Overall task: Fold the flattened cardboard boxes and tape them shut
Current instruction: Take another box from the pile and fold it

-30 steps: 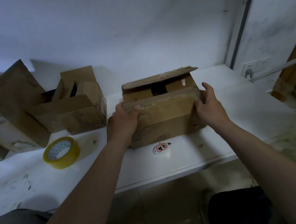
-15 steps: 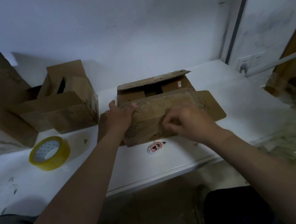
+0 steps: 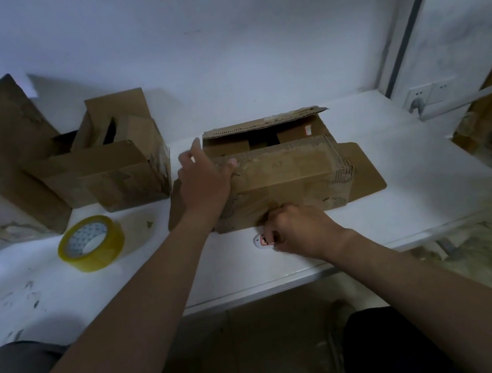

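While right hand (image 3: 301, 230) curls over white tag (image 3: 260, 241), tape roll (image 3: 91, 243), boxes (image 3: 121, 173) lie left.

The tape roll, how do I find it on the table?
Look at the white table. On its left side, in front of the brown cardboard boxes, lies the tape roll. It is the only round, yellow thing there.

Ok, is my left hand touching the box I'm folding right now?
Touching. The head view shows the left hand resting on the left end of the cardboard box, its thumb lying on the folded-down front flap.
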Demonstrator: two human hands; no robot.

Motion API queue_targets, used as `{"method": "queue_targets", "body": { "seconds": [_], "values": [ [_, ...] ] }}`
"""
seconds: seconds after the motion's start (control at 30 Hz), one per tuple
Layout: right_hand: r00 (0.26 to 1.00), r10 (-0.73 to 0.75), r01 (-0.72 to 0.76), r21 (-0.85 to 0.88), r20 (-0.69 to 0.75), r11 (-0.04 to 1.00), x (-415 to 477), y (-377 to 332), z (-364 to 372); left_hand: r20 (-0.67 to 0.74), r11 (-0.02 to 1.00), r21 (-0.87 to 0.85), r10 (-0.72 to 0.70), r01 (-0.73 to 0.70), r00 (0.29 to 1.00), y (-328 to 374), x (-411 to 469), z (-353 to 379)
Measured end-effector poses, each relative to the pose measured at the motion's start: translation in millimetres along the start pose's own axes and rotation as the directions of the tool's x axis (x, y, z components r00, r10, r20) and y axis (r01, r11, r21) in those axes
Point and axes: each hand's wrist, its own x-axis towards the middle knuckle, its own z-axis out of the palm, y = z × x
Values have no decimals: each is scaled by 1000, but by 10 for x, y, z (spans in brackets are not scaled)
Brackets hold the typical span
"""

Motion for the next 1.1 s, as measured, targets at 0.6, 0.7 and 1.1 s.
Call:
{"method": "queue_targets", "body": {
  "seconds": [0.6,0.7,1.1],
  "values": [
    [613,657,-470,466,-439,750,-379,1202,-921,228,699,518,443,-493,867,460,279,370],
    [585,763,-654,395,-276,645,-402,1480,-744,230,711,509,430,-485,873,450,289,450],
    [585,792,-744,274,-171,609,-196,1528,-656,220,858,330,334,-393,916,367,349,494]
  ]
}}
